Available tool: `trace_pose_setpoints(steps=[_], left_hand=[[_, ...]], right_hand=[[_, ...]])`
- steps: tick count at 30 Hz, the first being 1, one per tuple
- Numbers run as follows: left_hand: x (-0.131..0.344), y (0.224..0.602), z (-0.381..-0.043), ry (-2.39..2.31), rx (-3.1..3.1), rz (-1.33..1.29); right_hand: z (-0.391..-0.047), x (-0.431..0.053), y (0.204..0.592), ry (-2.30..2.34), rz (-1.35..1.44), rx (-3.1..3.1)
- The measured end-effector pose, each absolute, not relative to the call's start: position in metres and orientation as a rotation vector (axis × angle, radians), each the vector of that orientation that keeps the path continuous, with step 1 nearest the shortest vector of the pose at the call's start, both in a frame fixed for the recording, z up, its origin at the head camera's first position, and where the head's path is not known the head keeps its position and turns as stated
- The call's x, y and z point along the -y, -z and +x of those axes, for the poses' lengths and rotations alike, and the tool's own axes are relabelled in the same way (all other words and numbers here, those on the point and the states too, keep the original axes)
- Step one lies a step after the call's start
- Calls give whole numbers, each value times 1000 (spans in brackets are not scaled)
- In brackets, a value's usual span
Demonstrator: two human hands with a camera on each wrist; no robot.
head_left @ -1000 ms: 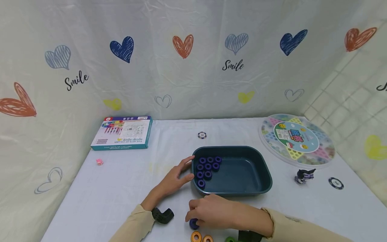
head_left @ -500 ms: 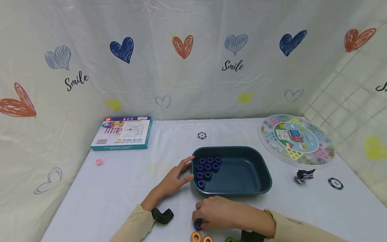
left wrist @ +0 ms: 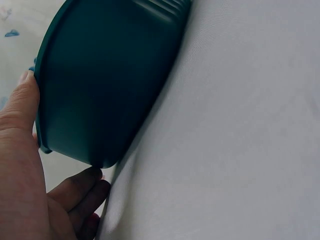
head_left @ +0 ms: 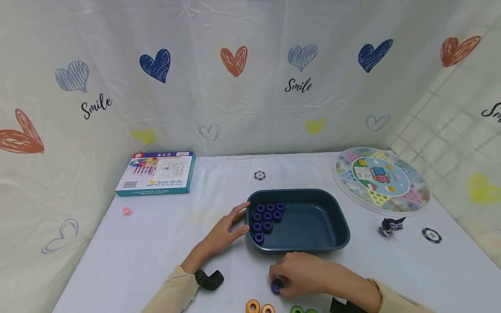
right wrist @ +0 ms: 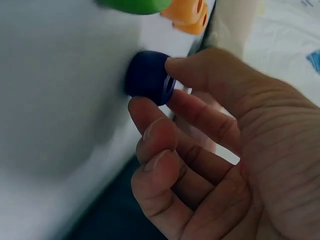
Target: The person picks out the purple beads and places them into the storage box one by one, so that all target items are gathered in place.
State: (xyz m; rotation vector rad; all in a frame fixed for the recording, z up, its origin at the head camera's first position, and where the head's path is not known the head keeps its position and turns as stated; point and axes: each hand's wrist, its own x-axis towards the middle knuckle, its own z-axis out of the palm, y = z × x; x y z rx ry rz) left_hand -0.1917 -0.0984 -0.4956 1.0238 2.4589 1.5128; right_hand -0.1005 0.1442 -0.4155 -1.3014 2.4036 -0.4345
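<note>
In the head view my right hand [head_left: 303, 274] is in front of the dark green tray [head_left: 313, 250]. Between its thumb and fingers it pinches a dark blue ring-shaped bead [head_left: 277, 286]. The right wrist view shows this bead [right wrist: 147, 77] close to the white cloth; whether it touches is unclear. My left hand [head_left: 224, 232] rests against the tray's left side. In the left wrist view the thumb touches the rim and the other fingers [left wrist: 75, 192] lie loosely near the tray's outer wall [left wrist: 100, 85]. Several purple-blue beads [head_left: 267, 216] stand grouped in the tray's left part.
Orange beads [head_left: 252, 306] and green beads [head_left: 296, 309] lie at the front edge of view. A flat box [head_left: 156, 174] is at the back left, a round game board [head_left: 381, 178] at the back right. A small dark figurine [head_left: 390, 226] and a chip [head_left: 432, 235] lie right.
My right hand has closed its pinch on the blue bead and moved to the right with it. The left hand stays at the tray, and the beads inside have not moved.
</note>
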Motion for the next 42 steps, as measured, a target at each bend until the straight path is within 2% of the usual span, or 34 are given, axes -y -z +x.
trace_pose_setpoints(steps=[13, 22, 31, 36, 42], left_hand=[[98, 497, -193, -1525, -2450, 1045], [98, 497, -193, -1512, -2445, 1034], [98, 497, -193, -1519, -2439, 1032], [98, 497, -193, -1524, -2443, 1031], [98, 498, -193, -1520, -2447, 1024]], right_hand=[[-96, -194, 422, 705, -1039, -2290], [-93, -222, 429, 859, -981, -2244], [-88, -230, 437, 979, -1014, -2184], [-87, -231, 430, 1006, -1014, -2161], [-92, -232, 404, 1020, -1037, -2181]])
